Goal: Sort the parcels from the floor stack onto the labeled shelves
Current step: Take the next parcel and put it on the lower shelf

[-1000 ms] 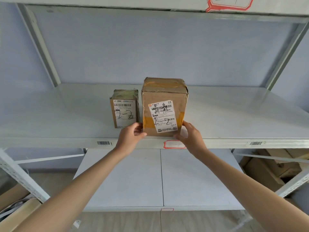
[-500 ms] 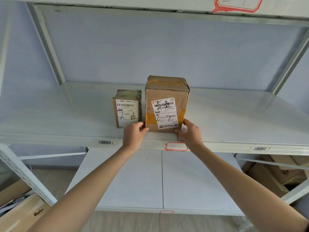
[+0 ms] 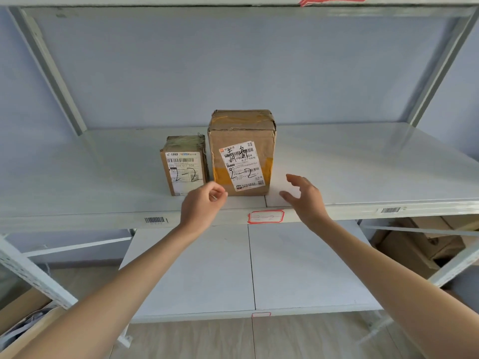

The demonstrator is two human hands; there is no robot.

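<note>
Where both stand apart: parcel just beyond right hand.

Both bare forearms stretched forward and up from the bottom corners, converging toward the middle. Left hand seen from the back, fingers loosely curled, thumb near the fingertips, holding nothing. Right hand open, palm turned to the left, fingers relaxed and slightly bent, thumb spread below them. Hands apart, touching nothing.
</note>
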